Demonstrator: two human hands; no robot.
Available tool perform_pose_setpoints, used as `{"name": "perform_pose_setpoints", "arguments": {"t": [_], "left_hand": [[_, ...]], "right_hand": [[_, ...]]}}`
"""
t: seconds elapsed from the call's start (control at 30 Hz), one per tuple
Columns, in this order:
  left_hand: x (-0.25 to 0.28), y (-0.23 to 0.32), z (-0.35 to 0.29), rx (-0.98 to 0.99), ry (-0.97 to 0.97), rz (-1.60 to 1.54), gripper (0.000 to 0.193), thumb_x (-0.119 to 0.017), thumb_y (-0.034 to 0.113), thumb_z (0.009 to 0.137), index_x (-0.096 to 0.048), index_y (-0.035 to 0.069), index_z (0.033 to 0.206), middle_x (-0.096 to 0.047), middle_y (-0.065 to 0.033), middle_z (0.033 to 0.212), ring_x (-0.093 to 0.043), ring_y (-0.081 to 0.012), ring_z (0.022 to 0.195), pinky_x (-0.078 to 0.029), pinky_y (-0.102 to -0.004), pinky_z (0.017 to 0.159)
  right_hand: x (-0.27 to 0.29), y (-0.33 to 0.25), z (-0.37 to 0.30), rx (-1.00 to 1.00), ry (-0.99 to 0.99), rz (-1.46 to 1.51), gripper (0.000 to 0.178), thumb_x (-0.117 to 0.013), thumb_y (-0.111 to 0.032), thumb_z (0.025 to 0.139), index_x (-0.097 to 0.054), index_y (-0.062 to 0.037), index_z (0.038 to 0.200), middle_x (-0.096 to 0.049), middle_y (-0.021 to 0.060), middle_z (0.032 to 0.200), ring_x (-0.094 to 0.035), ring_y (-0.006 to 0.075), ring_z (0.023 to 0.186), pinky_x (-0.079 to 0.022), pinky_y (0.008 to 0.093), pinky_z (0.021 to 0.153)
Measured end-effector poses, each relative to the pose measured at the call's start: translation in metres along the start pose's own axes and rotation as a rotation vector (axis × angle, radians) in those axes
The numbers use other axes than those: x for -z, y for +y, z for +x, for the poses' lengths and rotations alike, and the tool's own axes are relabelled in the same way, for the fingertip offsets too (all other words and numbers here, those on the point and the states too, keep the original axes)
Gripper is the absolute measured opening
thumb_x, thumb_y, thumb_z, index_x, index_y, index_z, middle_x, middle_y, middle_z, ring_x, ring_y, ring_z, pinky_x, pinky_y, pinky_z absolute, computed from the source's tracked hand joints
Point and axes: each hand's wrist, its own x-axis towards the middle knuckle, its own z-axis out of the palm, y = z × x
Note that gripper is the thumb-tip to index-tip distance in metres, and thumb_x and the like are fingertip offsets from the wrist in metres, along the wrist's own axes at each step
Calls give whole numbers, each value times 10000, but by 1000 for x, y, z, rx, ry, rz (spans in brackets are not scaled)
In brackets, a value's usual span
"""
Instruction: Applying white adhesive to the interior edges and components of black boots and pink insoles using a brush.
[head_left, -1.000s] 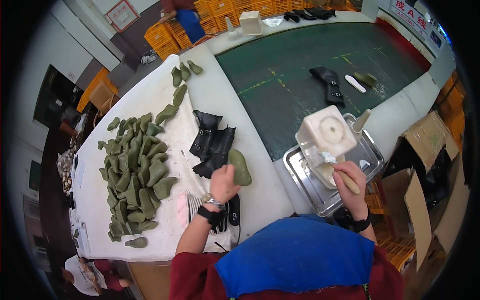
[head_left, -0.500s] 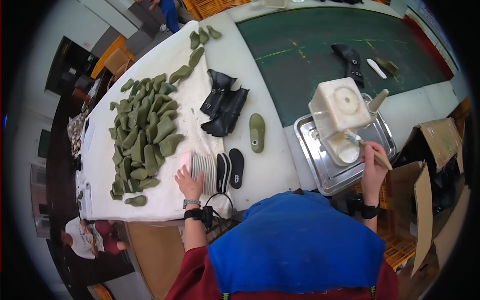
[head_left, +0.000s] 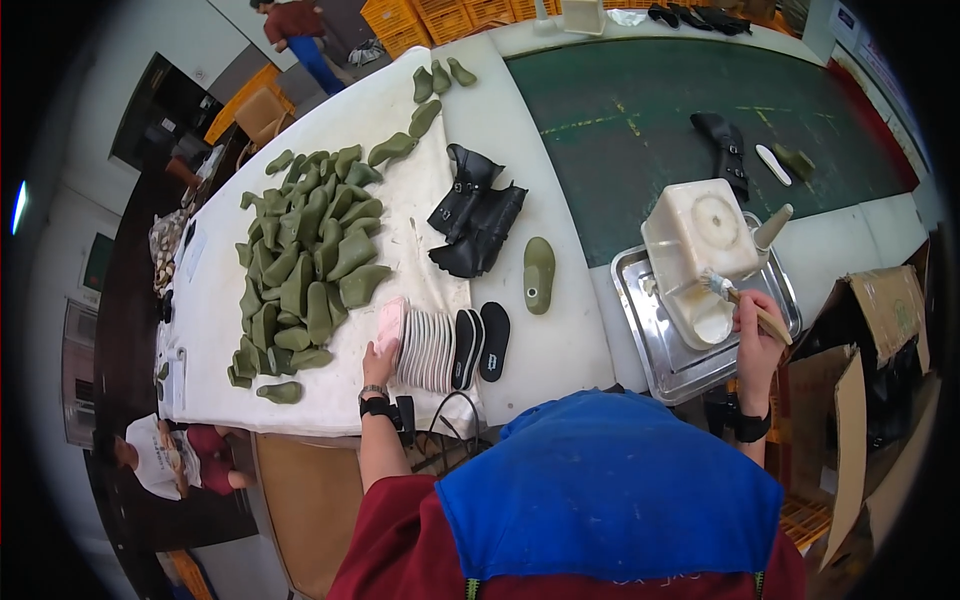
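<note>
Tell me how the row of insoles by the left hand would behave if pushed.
The row of insoles would probably shift or fan over together, since they are packed closely. Each is likely light and somewhat bendy, judging by its thin edge. The left hand at one end might steady them.

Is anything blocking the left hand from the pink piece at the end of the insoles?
No, nothing visible is in the way. The left hand is right at the near end of the pink piece. The row of insoles is on the pink piece's right side, not between them.
</note>
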Motion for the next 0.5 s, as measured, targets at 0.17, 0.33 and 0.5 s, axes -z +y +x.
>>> {"name": "perform_pose_setpoints", "arguments": {"t": [0.17,0.33,0.5], "left_hand": [[0,6,11,-16,-113,274,938,-501,677,711,-346,-36,1301,-358,-315,1283,-340,-427,1214,-286,-424,1016],[-16,83,-45,-768,564,426,519,-646,270,750,-491,-25,1147,-514,-244,1096,-502,-386,975,-402,-439,867],[-76,152,-168,-900,-172,650,304,-663,326,722,-563,64,838,-612,-133,741,-614,-303,648,-484,-399,552]], "right_hand": [[-3,1,1,-2,7,-13,156,-557,-139,873,-590,6,917,-524,-4,700,-469,50,628,-369,178,562],[4,6,-2,-10,48,-32,153,-559,-139,871,-594,5,911,-523,-7,697,-466,48,626,-365,175,563],[9,11,0,-76,70,-23,149,-564,-143,870,-596,-1,904,-521,-16,695,-464,41,625,-363,172,554]]}}
